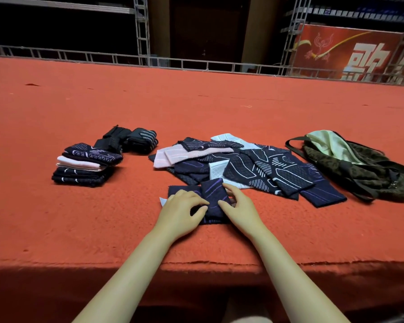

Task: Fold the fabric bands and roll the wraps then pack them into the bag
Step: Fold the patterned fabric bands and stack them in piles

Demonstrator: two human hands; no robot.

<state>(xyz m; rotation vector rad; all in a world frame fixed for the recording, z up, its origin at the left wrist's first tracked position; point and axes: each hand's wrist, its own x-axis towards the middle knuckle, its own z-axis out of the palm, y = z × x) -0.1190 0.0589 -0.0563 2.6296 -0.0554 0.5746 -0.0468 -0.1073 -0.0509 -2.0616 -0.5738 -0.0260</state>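
My left hand (pixel 184 206) and right hand (pixel 237 206) pinch a navy band (pixel 214 201) mid-fold on the red counter (pixel 219 101); I should square edges, then press the crease flat.

The location is an event stage or venue hall, indicated by the red carpeted platform (pixel 196 108), metal truss framing (pixel 141 29) behind it, and a red printed banner (pixel 350 57).
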